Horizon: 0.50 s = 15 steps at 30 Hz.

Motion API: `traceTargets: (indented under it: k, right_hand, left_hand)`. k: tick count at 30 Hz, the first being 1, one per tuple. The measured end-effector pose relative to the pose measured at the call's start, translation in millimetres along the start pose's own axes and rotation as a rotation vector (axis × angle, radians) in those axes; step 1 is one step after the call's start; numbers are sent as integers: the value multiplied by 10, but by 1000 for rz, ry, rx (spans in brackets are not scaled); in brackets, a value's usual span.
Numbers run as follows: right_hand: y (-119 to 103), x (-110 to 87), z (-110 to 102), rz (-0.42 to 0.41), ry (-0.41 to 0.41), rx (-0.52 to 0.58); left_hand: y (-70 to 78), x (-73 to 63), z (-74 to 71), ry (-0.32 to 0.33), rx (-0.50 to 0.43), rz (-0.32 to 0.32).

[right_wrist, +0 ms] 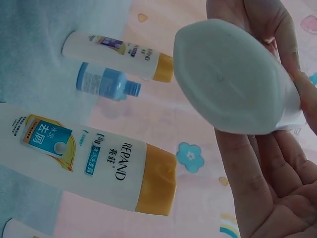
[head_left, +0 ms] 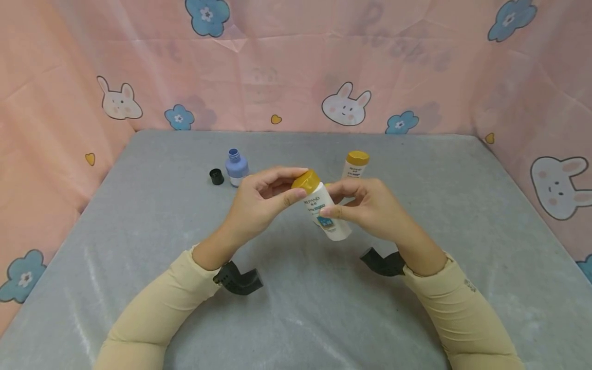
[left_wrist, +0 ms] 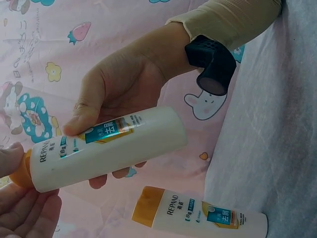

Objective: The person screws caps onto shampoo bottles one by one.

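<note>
Held above the table between both hands is a white shampoo bottle (head_left: 329, 218) with a yellow cap (head_left: 307, 181), tilted, its cap end up and to the left. My left hand (head_left: 254, 205) pinches the cap between thumb and fingers. The right hand (head_left: 374, 208) grips the bottle's body, thumb on the front label. In the left wrist view, the cap is on the bottle and the label faces the camera. The bottle's flat base (right_wrist: 228, 79) faces the right wrist view.
Behind the hands stands a yellow-capped bottle (head_left: 356, 163); another similar bottle (left_wrist: 208, 215) shows in the left wrist view. Farther left, an uncapped blue bottle (head_left: 237, 167) stands beside a black cap (head_left: 216, 177). A purple-labelled bottle (right_wrist: 116, 53) shows in the right wrist view.
</note>
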State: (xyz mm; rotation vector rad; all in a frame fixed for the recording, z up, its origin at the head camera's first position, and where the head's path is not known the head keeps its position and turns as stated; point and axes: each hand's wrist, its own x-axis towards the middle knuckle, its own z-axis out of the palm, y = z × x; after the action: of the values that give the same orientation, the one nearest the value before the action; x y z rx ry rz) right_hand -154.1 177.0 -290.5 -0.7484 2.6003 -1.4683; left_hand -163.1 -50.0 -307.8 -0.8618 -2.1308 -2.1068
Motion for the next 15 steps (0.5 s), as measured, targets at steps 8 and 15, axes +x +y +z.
traceTargets:
  k: [8, 15]
  right_hand:
    - [8, 7, -6, 8, -23, 21]
    - [19, 27, 42, 90, 5, 5]
  left_hand:
    - [9, 6, -27, -34, 3, -33]
    - [50, 27, -17, 11, 10, -171]
